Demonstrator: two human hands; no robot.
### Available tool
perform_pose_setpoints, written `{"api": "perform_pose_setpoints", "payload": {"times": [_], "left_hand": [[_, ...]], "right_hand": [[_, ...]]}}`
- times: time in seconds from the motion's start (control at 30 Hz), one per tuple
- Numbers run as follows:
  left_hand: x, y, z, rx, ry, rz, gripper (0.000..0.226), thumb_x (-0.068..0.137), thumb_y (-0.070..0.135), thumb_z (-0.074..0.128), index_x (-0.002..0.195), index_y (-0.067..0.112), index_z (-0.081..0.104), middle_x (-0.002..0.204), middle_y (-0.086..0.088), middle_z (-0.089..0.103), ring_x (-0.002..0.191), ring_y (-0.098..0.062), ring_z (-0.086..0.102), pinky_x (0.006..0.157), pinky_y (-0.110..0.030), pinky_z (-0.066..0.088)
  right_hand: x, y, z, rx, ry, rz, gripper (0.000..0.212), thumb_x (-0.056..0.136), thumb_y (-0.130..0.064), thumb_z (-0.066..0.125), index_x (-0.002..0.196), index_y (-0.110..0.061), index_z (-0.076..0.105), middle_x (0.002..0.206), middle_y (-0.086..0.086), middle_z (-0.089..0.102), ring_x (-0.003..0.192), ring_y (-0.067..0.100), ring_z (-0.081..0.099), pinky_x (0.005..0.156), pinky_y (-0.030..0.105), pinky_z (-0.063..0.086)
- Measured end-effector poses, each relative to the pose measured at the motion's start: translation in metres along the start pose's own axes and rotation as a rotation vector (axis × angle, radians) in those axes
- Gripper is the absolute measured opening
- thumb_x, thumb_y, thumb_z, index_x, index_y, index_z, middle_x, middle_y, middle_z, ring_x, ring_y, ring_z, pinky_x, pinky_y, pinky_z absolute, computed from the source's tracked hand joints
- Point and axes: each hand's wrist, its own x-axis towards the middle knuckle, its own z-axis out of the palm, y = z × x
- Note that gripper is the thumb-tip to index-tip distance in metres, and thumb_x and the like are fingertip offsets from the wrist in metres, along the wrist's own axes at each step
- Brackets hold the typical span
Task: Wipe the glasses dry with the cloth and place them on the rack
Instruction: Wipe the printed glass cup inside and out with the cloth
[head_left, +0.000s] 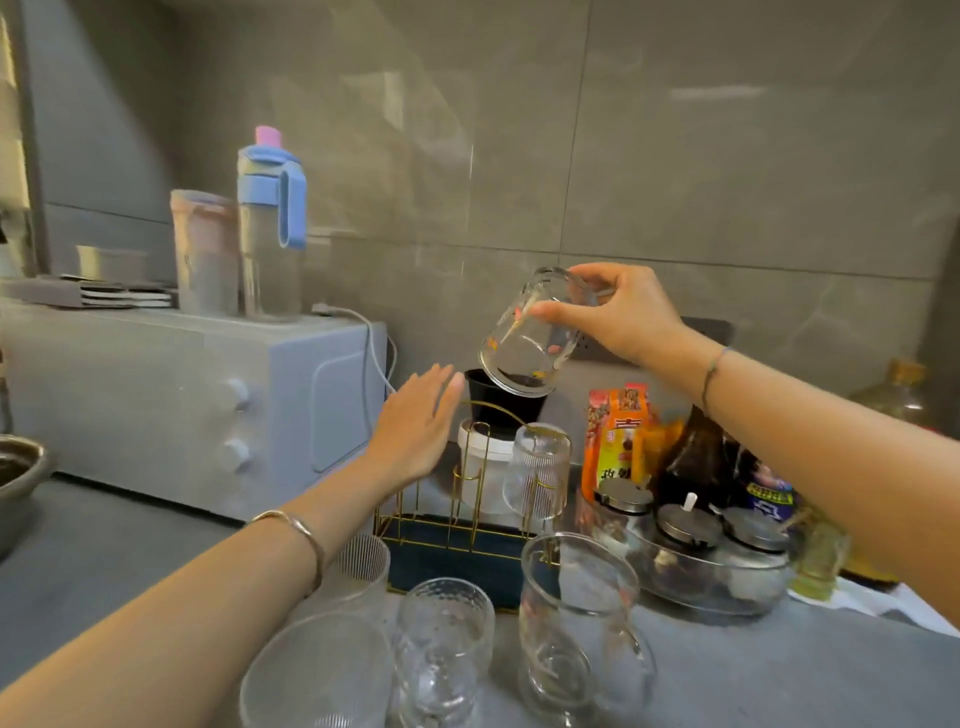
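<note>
Head view only.

Right hand (618, 312): grip clamped on a clear glass (530, 332) at its base, thumb on one side and fingers on the other. The glass is tilted, mouth down toward 7 o'clock, in the air above the gold wire rack (467, 525). It carries small coloured print, too blurred to read.

Left hand (415, 421): grip apart, fingers straight, holding nothing, at 8 o'clock of the held glass and just beside the rack top.

One ribbed glass (537, 470) sits inverted on the rack's right side.

On the bench (104, 561) at 6 o'clock stand a ribbed tumbler (363, 566), a dimpled glass (444, 644), a tall clear glass (576, 623) and a wide glass (317, 675).

White fabric (872, 597) lies at 4 o'clock.

Orange packets (618, 441) at 3 o'clock of the rack show Chinese characters I can't make out.

White oven (182, 400) at 9 o'clock, with a blue-capped bottle (270, 228) on top.
</note>
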Motion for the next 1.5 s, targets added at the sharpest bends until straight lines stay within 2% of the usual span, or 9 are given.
{"api": "perform_pose_setpoints", "payload": {"times": [0.33, 0.47, 0.63, 0.73, 0.83, 0.93, 1.07, 1.23, 1.5], "left_hand": [[0.011, -0.022, 0.02, 0.089, -0.004, -0.09, 0.075, 0.095, 0.057, 0.004, 0.103, 0.005, 0.057, 0.106, -0.026, 0.061, 0.114, -0.04, 0.053, 0.112, -0.055, 0.026], [0.012, -0.024, 0.009, 0.124, -0.073, -0.023, 0.081, 0.091, 0.06, 0.004, 0.131, 0.013, 0.055, 0.116, -0.016, 0.066, 0.118, -0.031, 0.055, 0.113, -0.047, 0.03], [0.009, -0.03, 0.009, 0.022, 0.006, 0.08, 0.064, 0.102, 0.045, 0.019, 0.116, -0.009, 0.051, 0.088, -0.01, 0.063, 0.089, -0.023, 0.059, 0.076, -0.023, 0.035], [0.007, -0.032, 0.012, 0.008, 0.039, 0.107, 0.061, 0.102, 0.042, 0.022, 0.104, -0.011, 0.052, 0.056, 0.007, 0.04, 0.058, -0.008, 0.043, 0.067, -0.017, 0.031], [0.008, -0.032, 0.013, 0.017, 0.053, 0.115, 0.061, 0.1, 0.044, 0.02, 0.09, -0.005, 0.055, 0.055, 0.009, 0.036, 0.056, -0.005, 0.04, 0.067, -0.018, 0.03], [0.007, -0.03, 0.013, 0.023, 0.047, 0.122, 0.045, 0.098, 0.045, 0.018, 0.061, 0.028, 0.038, 0.056, 0.006, 0.036, 0.055, -0.006, 0.039, 0.067, -0.017, 0.03], [0.007, -0.031, 0.012, 0.0, 0.046, 0.088, 0.063, 0.093, 0.052, 0.011, 0.068, 0.011, 0.05, 0.058, 0.001, 0.037, 0.057, -0.01, 0.04, 0.066, -0.018, 0.034], [0.008, -0.031, 0.01, -0.01, 0.052, 0.093, 0.066, 0.094, 0.052, 0.01, 0.067, 0.01, 0.053, 0.057, 0.0, 0.037, 0.057, -0.012, 0.039, 0.064, -0.021, 0.034], [0.009, -0.037, 0.015, -0.043, 0.089, 0.085, 0.062, 0.095, 0.063, 0.008, 0.075, 0.019, 0.046, 0.072, -0.014, 0.057, 0.071, -0.02, 0.054, 0.069, -0.016, 0.035]], "right_hand": [[0.048, 0.041, 0.057, 0.036, -0.084, 0.128, 0.083, 0.066, -0.047, 0.08, 0.135, -0.013, 0.05, 0.138, 0.005, 0.051, 0.126, 0.021, 0.049, 0.103, 0.039, 0.045], [0.061, 0.055, 0.072, 0.042, -0.132, 0.186, 0.083, 0.066, -0.05, 0.08, 0.134, -0.012, 0.051, 0.137, 0.005, 0.053, 0.126, 0.021, 0.049, 0.106, 0.037, 0.042], [0.067, 0.066, 0.08, 0.026, -0.256, 0.197, 0.08, 0.064, -0.056, 0.077, 0.13, -0.016, 0.055, 0.131, 0.002, 0.056, 0.119, 0.02, 0.053, 0.104, 0.037, 0.043], [0.069, 0.064, 0.08, 0.012, -0.29, 0.183, 0.079, 0.064, -0.056, 0.077, 0.128, -0.015, 0.056, 0.121, 0.0, 0.06, 0.106, 0.015, 0.058, 0.098, 0.035, 0.048], [0.068, 0.064, 0.081, -0.011, -0.304, 0.16, 0.074, 0.065, -0.053, 0.078, 0.124, -0.012, 0.059, 0.107, -0.004, 0.059, 0.105, 0.016, 0.058, 0.096, 0.034, 0.049], [0.065, 0.069, 0.085, -0.046, -0.315, 0.158, 0.077, 0.066, -0.053, 0.078, 0.125, -0.009, 0.058, 0.119, 0.003, 0.06, 0.114, 0.02, 0.056, 0.098, 0.035, 0.047], [0.062, 0.072, 0.094, -0.037, -0.357, 0.183, 0.068, 0.069, -0.05, 0.077, 0.12, -0.008, 0.062, 0.122, 0.005, 0.061, 0.114, 0.02, 0.055, 0.096, 0.034, 0.049], [0.061, 0.073, 0.105, 0.03, -0.364, 0.21, 0.05, 0.073, -0.047, 0.076, 0.106, -0.011, 0.068, 0.095, -0.002, 0.062, 0.1, 0.015, 0.057, 0.073, 0.022, 0.049], [0.056, 0.107, 0.118, -0.006, -0.517, 0.207, 0.053, 0.075, -0.047, 0.074, 0.114, -0.013, 0.066, 0.101, 0.001, 0.069, 0.092, 0.011, 0.064, 0.09, 0.029, 0.051]]}}
